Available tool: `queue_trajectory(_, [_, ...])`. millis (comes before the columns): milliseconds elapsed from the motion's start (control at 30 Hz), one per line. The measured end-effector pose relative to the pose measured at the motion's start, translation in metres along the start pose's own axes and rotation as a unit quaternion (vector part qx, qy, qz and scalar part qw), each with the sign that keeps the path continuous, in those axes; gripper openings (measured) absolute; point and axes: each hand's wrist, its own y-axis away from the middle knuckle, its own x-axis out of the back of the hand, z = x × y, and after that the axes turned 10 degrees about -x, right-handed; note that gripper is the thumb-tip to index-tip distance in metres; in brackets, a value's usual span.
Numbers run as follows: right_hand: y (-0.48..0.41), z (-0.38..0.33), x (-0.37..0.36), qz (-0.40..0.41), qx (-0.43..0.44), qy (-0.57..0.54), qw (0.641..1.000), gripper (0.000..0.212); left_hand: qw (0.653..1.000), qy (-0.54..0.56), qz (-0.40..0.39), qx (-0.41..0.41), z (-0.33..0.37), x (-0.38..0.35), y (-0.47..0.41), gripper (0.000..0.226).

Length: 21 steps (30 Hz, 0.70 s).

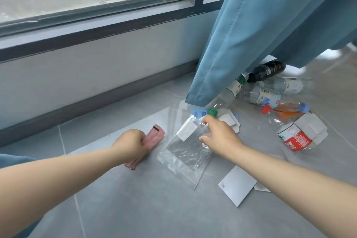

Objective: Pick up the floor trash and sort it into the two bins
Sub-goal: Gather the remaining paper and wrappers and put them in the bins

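The left hand [133,146] grips a crumpled pink wrapper [152,139] on the floor; the right hand [218,137] seemingly pinches a clear plastic bag [185,152]. Being slick, the bag may slip free.

Single head-worn view, tilted forward and down, close over the floor [154,208]; window wall [96,60] beyond the fingers [205,121].

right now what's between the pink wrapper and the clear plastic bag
Nothing: in the head view only a strip of bare grey floor separates the pink wrapper from the clear plastic bag.
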Motion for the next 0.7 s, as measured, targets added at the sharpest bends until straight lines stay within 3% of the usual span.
queue_trajectory(100, [0.009,0.007,0.005,-0.033,-0.005,-0.055,0.998,0.026,1.0,0.028,-0.001,-0.008,0.005,-0.002,0.008,0.029])
queue_trajectory(200, [0.017,0.014,0.017,-0.116,-0.003,-0.126,0.985,0.022,0.999,0.048,-0.007,-0.009,0.011,-0.007,0.015,0.031])
queue_trajectory(267, [0.022,0.024,0.028,-0.145,0.014,-0.099,0.984,0.023,0.998,0.063,-0.003,-0.012,0.014,-0.009,0.015,0.029])
queue_trajectory(367, [0.028,0.043,0.041,-0.144,0.018,-0.033,0.989,0.021,0.998,0.066,0.001,-0.015,0.028,-0.01,0.011,0.023])
queue_trajectory(600, [0.032,0.087,0.044,-0.126,-0.02,-0.064,0.99,0.011,0.999,0.042,-0.012,-0.032,0.067,-0.026,-0.006,0.026])
queue_trajectory(700, [0.032,0.101,0.039,-0.112,-0.038,-0.065,0.991,0.023,0.998,0.012,0.008,-0.058,0.069,-0.038,-0.01,0.01])
